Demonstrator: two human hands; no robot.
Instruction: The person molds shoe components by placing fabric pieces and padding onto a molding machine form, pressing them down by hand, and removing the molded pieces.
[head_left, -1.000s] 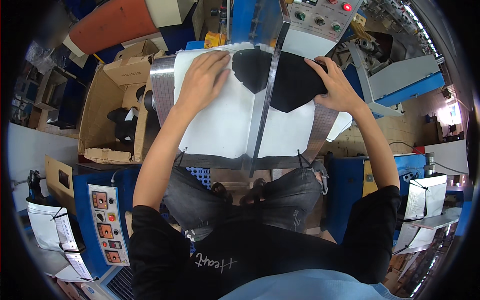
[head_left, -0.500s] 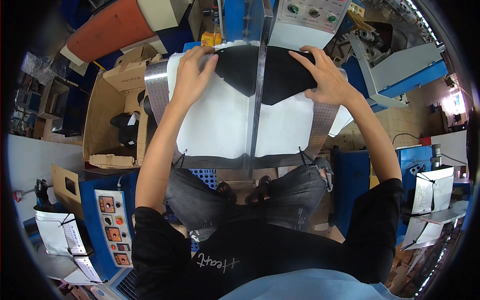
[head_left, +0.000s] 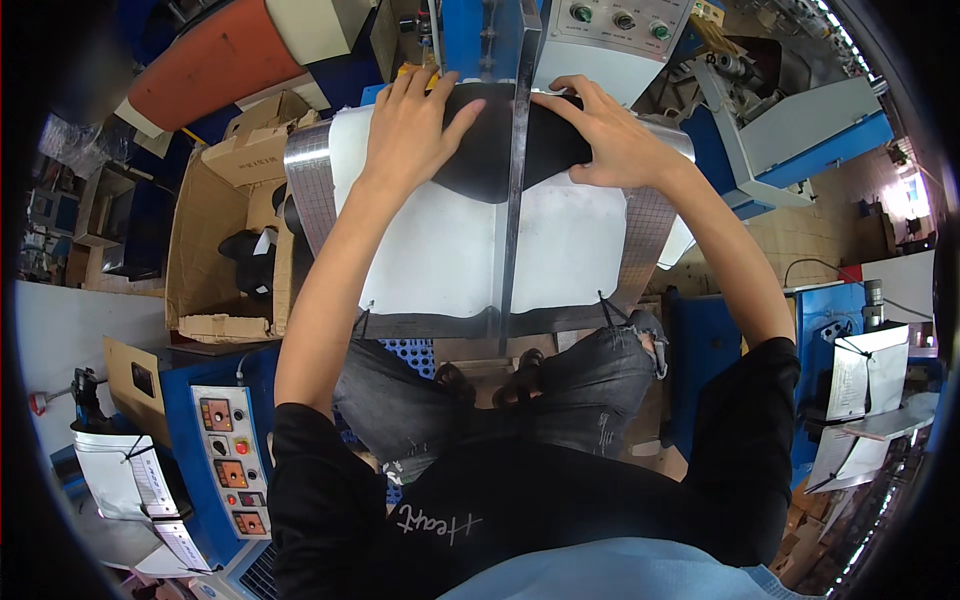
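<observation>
A black sheet-like piece (head_left: 473, 160) lies on a white pad (head_left: 430, 255), beneath a narrow metal bar (head_left: 518, 150) that crosses the middle of the view. The piece's near edge curves down to a low point close to the bar. My left hand (head_left: 415, 130) rests at its left side, fingers stretched forward and thumb spread toward the bar. On the other side my right hand (head_left: 615, 140) lies over its right edge, fingers and thumb apart. Parts of both outer edges are hidden under my hands.
Gridded plates (head_left: 312, 170) flank the pad. An open cardboard box (head_left: 205, 240) with black items stands at left. Behind the bar is a control box with knobs (head_left: 615, 45). Blue machines with a dial panel (head_left: 230, 465) and hanging papers (head_left: 870, 370) stand on both sides.
Both hands have moved closer together and a little farther from me. The black piece has shifted away with them, and its visible part looks narrower.
</observation>
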